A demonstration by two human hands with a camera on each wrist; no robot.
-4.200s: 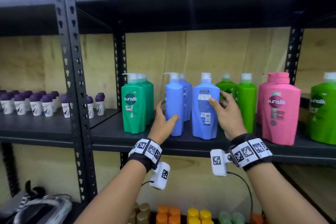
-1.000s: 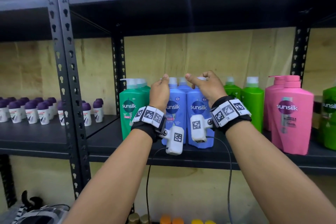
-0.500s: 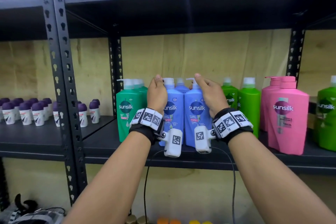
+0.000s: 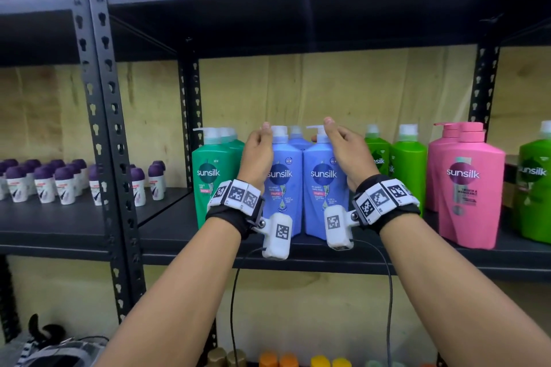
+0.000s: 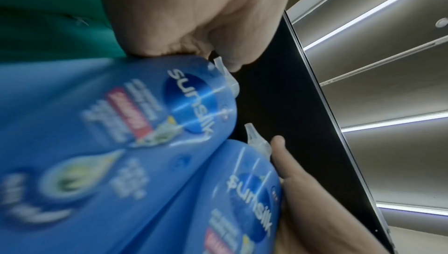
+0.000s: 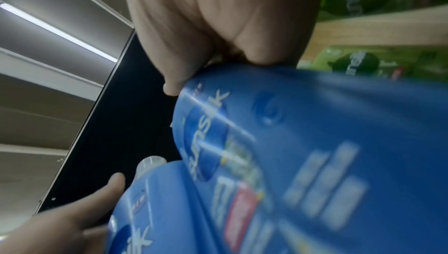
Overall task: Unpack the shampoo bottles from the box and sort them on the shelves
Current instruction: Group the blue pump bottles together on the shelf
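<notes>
**Two blue bottles held at the shoulders on the shelf**

The two front blue plastic Sunsilk shampoo bottles with white pump tops stand upright, side by side and touching, near the front edge of the black metal shelf [image 4: 387,259]. The left blue bottle [image 4: 283,188] has the left hand [image 4: 256,155] against its upper left shoulder, thumb raised beside the pump; the fingers curl round the bottle's far side, so the hand is grasping it. The right blue bottle [image 4: 323,188] is gripped the same way by the right hand [image 4: 343,152] at its upper right shoulder, thumb up beside the pump neck. In both wrist views the palm presses on the bottle's shoulder, though the fingertips themselves are hidden. A third blue bottle's pump [image 4: 295,129] shows behind the pair.

Just left of them, touching the left hand's side, stand dark green Sunsilk bottles [image 4: 208,182]. To the right are lime green bottles [image 4: 408,167], then pink pump bottles [image 4: 468,188], and another green bottle [image 4: 536,188] at the frame's edge. Both wrists carry black bands with white coded markers and a white camera pod.

On the neighbouring shelf bay to the left stand rows of small white roll-on bottles with purple caps [image 4: 44,182]. Orange and yellow caps [image 4: 301,360] show on the shelf below.
</notes>
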